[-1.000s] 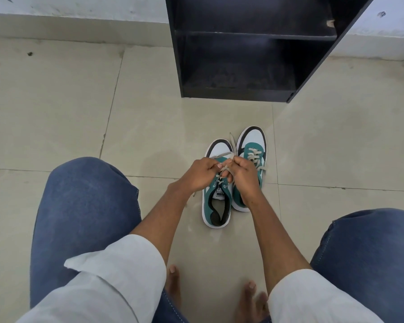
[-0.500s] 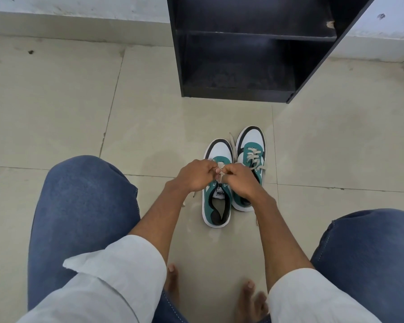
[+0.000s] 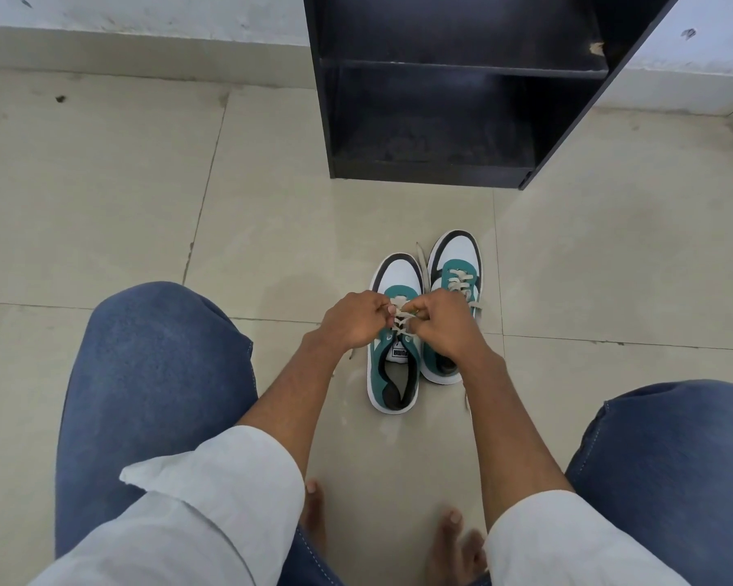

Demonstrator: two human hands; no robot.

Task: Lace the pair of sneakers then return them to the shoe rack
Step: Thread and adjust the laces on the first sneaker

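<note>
Two teal, white and black sneakers stand side by side on the tiled floor, toes pointing at the rack. Over the left sneaker (image 3: 394, 374), my left hand (image 3: 356, 319) and my right hand (image 3: 445, 327) each pinch a strand of its cream lace (image 3: 400, 321) above the tongue. The right sneaker (image 3: 455, 264) is partly hidden under my right hand; its cream lace crosses the upper eyelets, and a loose end lies between the two toes. The black shoe rack (image 3: 432, 171) stands just beyond, its shelves bare.
My knees in blue jeans (image 3: 153, 374) frame the shoes left and right, and my bare toes (image 3: 453, 543) show at the bottom. A white wall with a skirting (image 3: 145, 48) runs behind the rack. Beige floor tiles (image 3: 271, 226) surround the sneakers.
Both hands have shifted slightly toward the toe of the left sneaker and drawn a little apart, exposing the lace crossing between them. The sneakers have not moved.
</note>
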